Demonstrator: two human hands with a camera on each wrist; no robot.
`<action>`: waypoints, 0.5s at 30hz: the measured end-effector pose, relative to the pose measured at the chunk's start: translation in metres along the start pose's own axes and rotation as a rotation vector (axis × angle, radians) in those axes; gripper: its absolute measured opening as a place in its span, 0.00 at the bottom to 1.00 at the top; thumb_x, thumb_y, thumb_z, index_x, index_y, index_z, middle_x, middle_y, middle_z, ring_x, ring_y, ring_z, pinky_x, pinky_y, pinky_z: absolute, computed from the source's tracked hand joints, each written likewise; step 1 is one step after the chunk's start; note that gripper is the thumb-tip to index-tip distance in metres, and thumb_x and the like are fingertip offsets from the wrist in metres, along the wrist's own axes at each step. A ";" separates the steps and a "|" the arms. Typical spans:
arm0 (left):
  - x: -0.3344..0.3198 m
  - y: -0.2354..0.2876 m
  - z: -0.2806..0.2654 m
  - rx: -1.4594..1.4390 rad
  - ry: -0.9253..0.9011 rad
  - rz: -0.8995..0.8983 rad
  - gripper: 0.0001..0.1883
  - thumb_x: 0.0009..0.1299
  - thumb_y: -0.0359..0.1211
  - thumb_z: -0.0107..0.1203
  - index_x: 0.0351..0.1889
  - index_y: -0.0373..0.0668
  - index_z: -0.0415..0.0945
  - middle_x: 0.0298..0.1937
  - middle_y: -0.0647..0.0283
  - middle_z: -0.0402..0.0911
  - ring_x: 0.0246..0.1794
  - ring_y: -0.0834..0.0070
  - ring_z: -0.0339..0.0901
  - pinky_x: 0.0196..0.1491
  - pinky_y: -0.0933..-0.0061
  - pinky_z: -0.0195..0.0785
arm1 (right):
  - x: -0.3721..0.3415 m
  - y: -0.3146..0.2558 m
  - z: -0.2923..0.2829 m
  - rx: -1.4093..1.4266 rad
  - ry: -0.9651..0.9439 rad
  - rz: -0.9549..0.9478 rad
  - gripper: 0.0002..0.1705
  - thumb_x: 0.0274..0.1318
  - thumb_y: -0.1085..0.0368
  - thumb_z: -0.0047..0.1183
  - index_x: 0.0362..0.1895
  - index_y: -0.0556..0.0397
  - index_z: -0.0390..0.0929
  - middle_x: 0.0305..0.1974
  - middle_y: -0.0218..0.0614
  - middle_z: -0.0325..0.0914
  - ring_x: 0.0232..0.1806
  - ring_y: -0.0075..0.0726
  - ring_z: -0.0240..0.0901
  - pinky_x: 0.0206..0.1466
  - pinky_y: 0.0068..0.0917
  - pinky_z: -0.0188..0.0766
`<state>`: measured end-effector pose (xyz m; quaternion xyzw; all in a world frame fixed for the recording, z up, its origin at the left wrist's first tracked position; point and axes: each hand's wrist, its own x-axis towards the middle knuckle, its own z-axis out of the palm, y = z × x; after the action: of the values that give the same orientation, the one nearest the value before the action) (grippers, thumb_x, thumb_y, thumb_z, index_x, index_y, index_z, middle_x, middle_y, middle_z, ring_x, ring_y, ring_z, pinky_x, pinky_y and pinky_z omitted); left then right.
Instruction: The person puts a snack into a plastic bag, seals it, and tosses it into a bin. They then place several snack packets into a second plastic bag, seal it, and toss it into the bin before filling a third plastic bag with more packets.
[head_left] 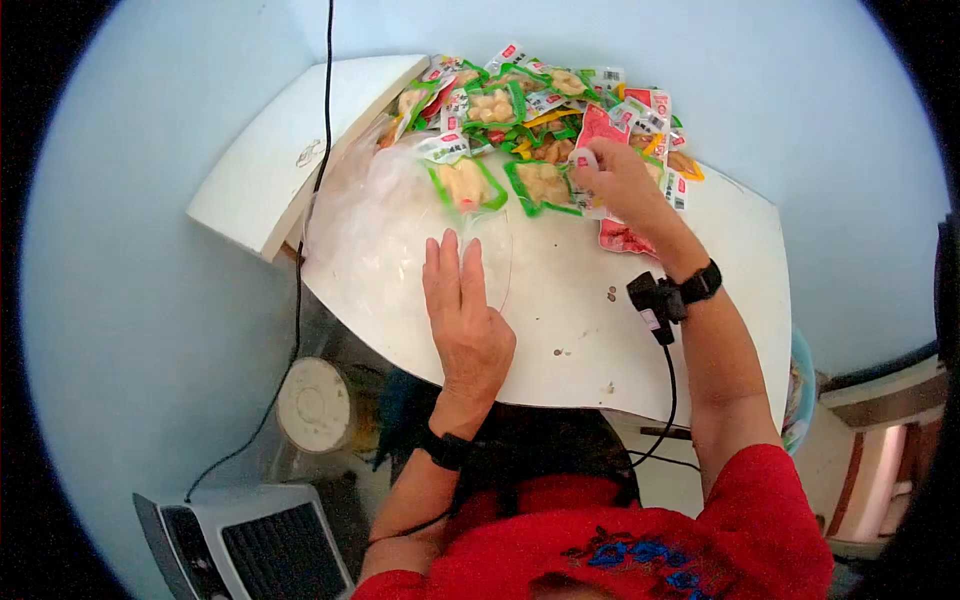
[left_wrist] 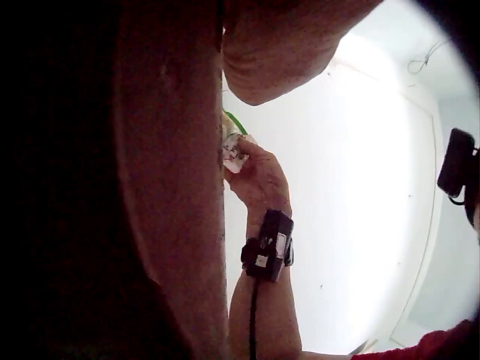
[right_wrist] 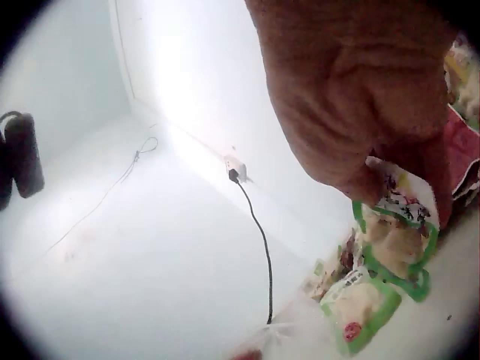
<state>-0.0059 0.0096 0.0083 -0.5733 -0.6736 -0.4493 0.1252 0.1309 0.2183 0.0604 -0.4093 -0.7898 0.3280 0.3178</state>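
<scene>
My right hand [head_left: 625, 185] pinches the white printed end of a green-edged food packet [head_left: 543, 185] at the front of the pile. In the right wrist view, pale pieces show through that packet's clear window, below my fingers. My left hand [head_left: 468, 325] rests with straight fingers on a clear plastic bag [head_left: 375, 225] spread over the left part of the table. Just beyond its fingertips, another green-edged packet [head_left: 466, 183] with pale contents lies at the bag. Behind them is a heap of snack packets [head_left: 555, 110], green, red and yellow edged.
The white table [head_left: 560, 300] has a curved front edge. A raised white panel [head_left: 300, 150] stands at its left, with a black cable [head_left: 328, 130] hanging across. A red packet [head_left: 627, 238] lies beneath my right wrist. Below left are a round-lidded bucket [head_left: 315, 404] and a grey appliance [head_left: 270, 545].
</scene>
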 end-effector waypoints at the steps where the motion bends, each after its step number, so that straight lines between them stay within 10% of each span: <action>1: -0.002 -0.001 0.000 0.002 -0.012 0.008 0.38 0.49 0.12 0.40 0.65 0.31 0.63 0.71 0.42 0.58 0.74 0.43 0.50 0.73 0.51 0.46 | -0.001 -0.006 -0.005 -0.063 -0.033 -0.012 0.12 0.53 0.62 0.59 0.34 0.57 0.75 0.27 0.29 0.73 0.29 0.22 0.67 0.31 0.25 0.65; 4: -0.002 -0.001 0.001 -0.013 -0.032 0.008 0.39 0.49 0.12 0.40 0.66 0.31 0.61 0.71 0.42 0.57 0.74 0.43 0.50 0.73 0.50 0.46 | -0.001 -0.002 -0.021 -0.089 -0.076 -0.012 0.08 0.61 0.65 0.53 0.39 0.57 0.75 0.31 0.23 0.73 0.31 0.15 0.65 0.31 0.20 0.61; 7: -0.004 -0.001 0.002 -0.017 -0.041 -0.015 0.39 0.49 0.12 0.40 0.66 0.31 0.60 0.72 0.42 0.55 0.74 0.43 0.49 0.73 0.50 0.46 | -0.023 -0.008 -0.045 0.104 0.022 -0.089 0.17 0.58 0.57 0.54 0.36 0.62 0.75 0.32 0.40 0.77 0.30 0.32 0.70 0.32 0.36 0.66; 15: -0.005 0.002 0.000 -0.096 -0.053 -0.011 0.40 0.49 0.13 0.41 0.68 0.31 0.58 0.72 0.41 0.54 0.74 0.43 0.49 0.74 0.51 0.44 | -0.096 -0.037 -0.003 0.691 -0.205 0.247 0.10 0.64 0.67 0.50 0.46 0.59 0.77 0.38 0.31 0.80 0.36 0.21 0.76 0.39 0.21 0.74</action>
<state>-0.0024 0.0059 0.0063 -0.5867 -0.6576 -0.4662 0.0772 0.1614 0.1204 0.0691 -0.3351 -0.6050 0.6503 0.3144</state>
